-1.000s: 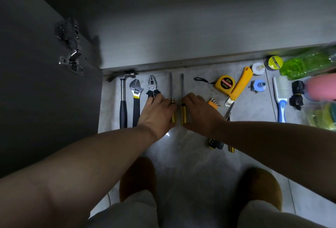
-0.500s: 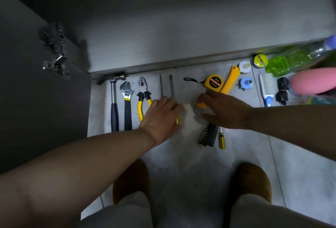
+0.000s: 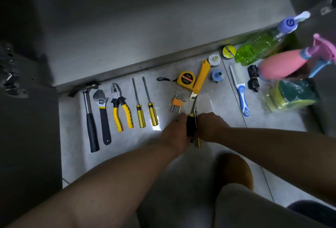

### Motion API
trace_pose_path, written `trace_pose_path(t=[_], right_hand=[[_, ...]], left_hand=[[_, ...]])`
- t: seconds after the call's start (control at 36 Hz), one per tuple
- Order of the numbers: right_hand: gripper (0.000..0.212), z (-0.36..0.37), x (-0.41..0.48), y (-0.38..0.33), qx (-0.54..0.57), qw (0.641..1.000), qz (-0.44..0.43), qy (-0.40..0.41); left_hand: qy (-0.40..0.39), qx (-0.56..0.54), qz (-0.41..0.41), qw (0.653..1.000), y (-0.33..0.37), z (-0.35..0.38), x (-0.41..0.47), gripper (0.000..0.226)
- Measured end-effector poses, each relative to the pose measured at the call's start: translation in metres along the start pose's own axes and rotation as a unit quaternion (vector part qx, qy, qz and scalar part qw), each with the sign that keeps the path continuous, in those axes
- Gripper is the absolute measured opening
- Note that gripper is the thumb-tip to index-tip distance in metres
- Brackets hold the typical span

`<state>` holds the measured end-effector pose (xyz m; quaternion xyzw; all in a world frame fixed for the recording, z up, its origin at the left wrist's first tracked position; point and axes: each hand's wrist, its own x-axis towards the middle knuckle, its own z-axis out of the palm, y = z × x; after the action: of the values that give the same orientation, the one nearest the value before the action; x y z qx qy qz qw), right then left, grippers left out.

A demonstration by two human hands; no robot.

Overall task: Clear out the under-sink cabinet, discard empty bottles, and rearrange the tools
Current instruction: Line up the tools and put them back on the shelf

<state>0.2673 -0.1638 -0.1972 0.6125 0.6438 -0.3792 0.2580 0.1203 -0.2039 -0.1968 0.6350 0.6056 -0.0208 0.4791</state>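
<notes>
The under-sink cabinet stood open across the top of the view, and its contents lay spread on the tiled floor in front of it, most likely so everything could be sorted in plain sight. To the right, a green bottle and a pink spray bottle lay on their sides beside a bag of sponges, grouped apart from the metal tools. On the left, a hammer, a wrench, pliers and two yellow screwdrivers lay in a neat row with heads toward the cabinet and handles toward the person, running roughly from longest to shortest. A yellow knife, a tape measure and a set of hex keys sat loosely beyond the row, apparently not yet lined up. Just below the hex keys, the left hand and right hand closed in from either side on a bunch of black-handled screwdrivers, fingers curled round the handles. The two-sided grip probably kept the thin shafts together while they were squared up for the next place in the row.
</notes>
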Motion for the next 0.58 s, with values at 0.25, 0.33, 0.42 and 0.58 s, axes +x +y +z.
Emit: trace_pose_path(t=[0.25,0.33,0.42,0.58], right_hand=[[0.018,-0.007,0.007,0.026,0.035,0.997,0.059,0.026],[0.023,-0.012,0.006,0.038,0.027,0.996,0.064,0.06],[0.021,-0.017,0.007,0.042,0.028,0.993,0.069,0.095],[0.033,-0.027,0.009,0.018,0.055,0.976,0.033,0.206]], left_hand=[[0.025,-0.027,0.008,0.999,0.023,0.016,0.013,0.059],[0.021,-0.012,0.018,1.0,0.029,0.015,0.014,0.056],[-0.001,-0.021,0.012,1.0,0.022,0.006,0.007,0.045],[0.0,-0.05,-0.021,0.999,-0.018,-0.041,-0.008,0.03]])
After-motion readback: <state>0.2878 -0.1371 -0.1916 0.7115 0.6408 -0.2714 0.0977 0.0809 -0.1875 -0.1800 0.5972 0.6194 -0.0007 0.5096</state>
